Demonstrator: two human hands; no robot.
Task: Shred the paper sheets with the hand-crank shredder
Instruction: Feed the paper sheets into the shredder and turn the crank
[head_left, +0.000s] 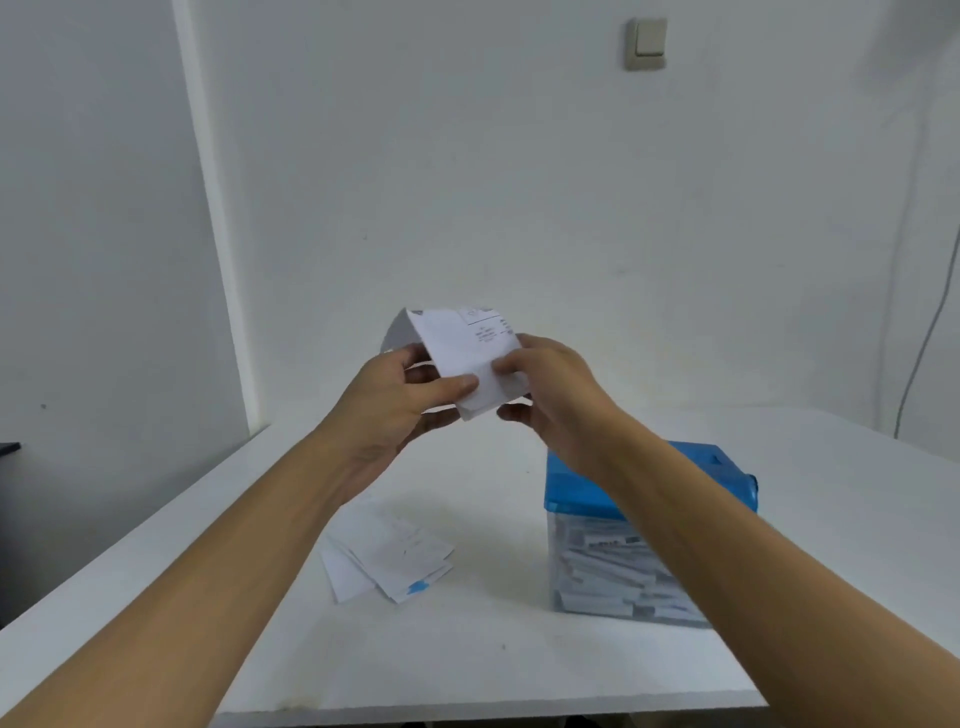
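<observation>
Both hands hold a folded white printed paper sheet (462, 348) up in the air above the white table (493, 660). My left hand (395, 400) pinches its lower left part with thumb on top. My right hand (545, 384) pinches its lower right edge. The fold ridge points up and to the left. The hand-crank shredder (587, 535) stands on the table at the right, with a blue lid and a clear bin full of paper strips; my right forearm hides part of it. A small pile of folded paper sheets (389, 561) lies on the table left of the shredder.
A white wall runs behind the table, with a light switch (647, 41) high up and a thin cable (919, 343) hanging at the right. A dark object (8, 449) shows at the far left edge, off the table.
</observation>
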